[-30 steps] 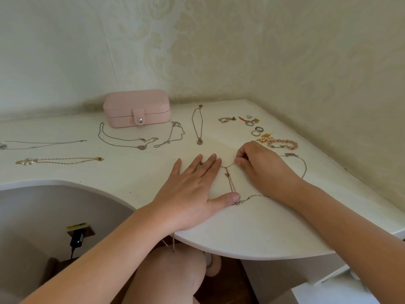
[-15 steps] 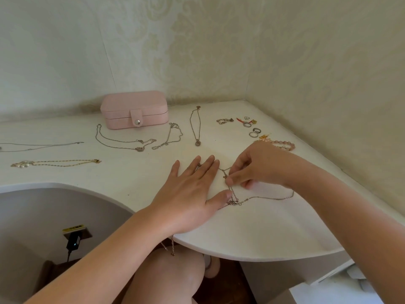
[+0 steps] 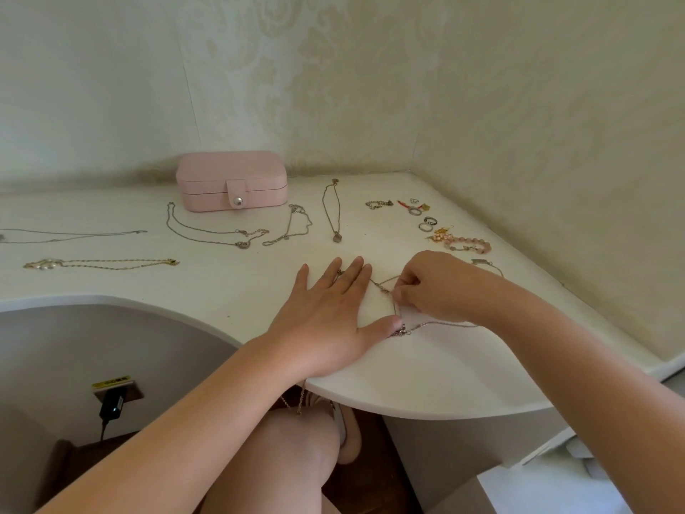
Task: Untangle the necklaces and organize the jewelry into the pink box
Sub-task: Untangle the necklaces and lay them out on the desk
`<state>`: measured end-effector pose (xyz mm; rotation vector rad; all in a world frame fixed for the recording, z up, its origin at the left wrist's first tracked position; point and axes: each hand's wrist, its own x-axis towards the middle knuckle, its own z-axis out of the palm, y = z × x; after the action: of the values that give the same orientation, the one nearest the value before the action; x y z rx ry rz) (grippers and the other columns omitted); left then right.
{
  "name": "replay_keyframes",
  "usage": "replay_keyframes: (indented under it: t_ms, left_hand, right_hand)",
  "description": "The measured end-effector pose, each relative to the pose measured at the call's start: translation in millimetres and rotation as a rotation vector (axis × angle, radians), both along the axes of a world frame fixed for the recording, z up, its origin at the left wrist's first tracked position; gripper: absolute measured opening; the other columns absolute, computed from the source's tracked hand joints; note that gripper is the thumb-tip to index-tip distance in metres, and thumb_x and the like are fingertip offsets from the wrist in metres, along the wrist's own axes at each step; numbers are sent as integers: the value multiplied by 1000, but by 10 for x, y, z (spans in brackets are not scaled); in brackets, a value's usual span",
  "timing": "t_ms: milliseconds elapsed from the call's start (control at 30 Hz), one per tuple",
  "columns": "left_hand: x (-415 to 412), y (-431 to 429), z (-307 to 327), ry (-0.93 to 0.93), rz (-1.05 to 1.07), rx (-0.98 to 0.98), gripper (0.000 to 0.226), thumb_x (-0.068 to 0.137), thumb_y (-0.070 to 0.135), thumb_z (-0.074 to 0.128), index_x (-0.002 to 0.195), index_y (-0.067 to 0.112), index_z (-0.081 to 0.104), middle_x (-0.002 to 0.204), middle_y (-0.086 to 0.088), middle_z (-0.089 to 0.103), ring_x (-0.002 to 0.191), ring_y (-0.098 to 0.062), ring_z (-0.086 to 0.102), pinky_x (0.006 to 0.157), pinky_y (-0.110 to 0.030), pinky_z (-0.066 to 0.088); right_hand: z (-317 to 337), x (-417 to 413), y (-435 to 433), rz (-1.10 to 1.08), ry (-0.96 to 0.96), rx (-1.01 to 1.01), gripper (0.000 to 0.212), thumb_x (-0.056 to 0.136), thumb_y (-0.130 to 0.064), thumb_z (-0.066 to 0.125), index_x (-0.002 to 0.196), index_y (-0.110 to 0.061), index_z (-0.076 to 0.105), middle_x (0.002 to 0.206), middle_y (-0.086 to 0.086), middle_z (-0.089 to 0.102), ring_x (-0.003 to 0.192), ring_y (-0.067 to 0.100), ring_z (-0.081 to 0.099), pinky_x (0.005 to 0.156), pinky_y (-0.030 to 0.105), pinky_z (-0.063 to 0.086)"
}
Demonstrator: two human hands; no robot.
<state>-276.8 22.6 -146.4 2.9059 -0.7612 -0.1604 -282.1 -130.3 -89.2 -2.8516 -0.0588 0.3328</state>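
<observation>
The left hand (image 3: pixel 326 320) is lying flat, pinning the tangled necklaces (image 3: pixel 385 288) at the desk's (image 3: pixel 426 380) near right, while the right hand (image 3: pixel 433 287) is apparently pinching their light, limp, snag-prone chain close to the crossing

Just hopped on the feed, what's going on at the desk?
A person is working a tangled chain at the front of the white desk. The left hand lies flat, pinning it down, while the right hand pinches a strand. The pink box sits shut by the wall; other necklaces, rings and a pink bead bracelet lie spread on the desk.
</observation>
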Motion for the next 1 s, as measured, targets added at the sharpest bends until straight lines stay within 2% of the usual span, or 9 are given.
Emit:
replay_keyframes:
  t_ms: [167,233,367,467,567,700,767,867,1000]
  left_hand:
    - [-6,2,3,11,7,0,82,87,72,12,151,24,-9,158,9,-14,145,-11,-14,118,-46,-6]
    - [-6,-1,7,7,7,3,82,87,71,12,151,24,-9,158,9,-14,145,-11,-14,118,-46,-6]
    - [-9,-2,12,-1,4,3,83,87,72,13,151,24,-8,158,9,-13,145,-12,-13,118,-46,-5]
    - [-10,3,10,-3,5,5,85,85,74,13,151,23,-7,158,8,-12,145,-12,-12,118,-46,-5]
    - [-3,5,5,-3,5,16,89,82,77,14,151,24,-7,158,9,-13,145,-11,-13,118,-46,-5]
    - [2,-4,13,7,4,16,95,78,80,15,151,24,-8,158,10,-14,145,-10,-14,118,-46,-6]
    - [1,-3,14,3,3,17,95,77,81,15,151,24,-8,158,10,-14,145,-10,-14,118,-46,-5]
    - [-3,2,11,9,6,14,95,77,80,15,151,25,-9,158,10,-15,145,-10,-14,118,-46,-6]
    - [-5,13,5,11,3,8,97,75,81,13,151,25,-9,158,11,-15,144,-10,-15,118,-45,-7]
  right_hand:
    - [-69,-90,-115,-79,-21,357,24,97,-16,46,80,-3,58,73,8,56,66,16,47,63,24,38]
    - [-114,-118,-123,-166,-19,601,21,97,-11,45,81,-7,57,75,4,61,64,11,52,63,18,42]
    - [-150,-94,-184,-306,45,1156,17,95,3,44,86,-8,53,72,7,57,61,13,53,61,22,45]
    - [-112,-81,-275,-370,180,1584,16,93,3,43,91,-8,54,70,6,55,62,16,57,75,30,50]
    - [-63,-75,-408,-397,151,1727,16,92,0,42,92,-6,58,70,4,54,55,12,53,61,23,53]
    - [41,-75,-644,-304,34,1337,25,88,3,47,80,-8,68,74,3,59,51,6,39,39,14,30]
    - [124,-91,-709,-184,-9,927,29,85,4,52,76,-12,74,81,4,68,54,6,40,45,15,28]
    - [217,-87,-696,-81,-24,340,27,85,-6,60,84,-26,77,81,-14,71,64,-5,52,58,15,33]
    - [219,-30,-673,-1,-38,-103,34,80,-17,72,110,-33,68,87,-8,65,88,12,58,75,25,45]
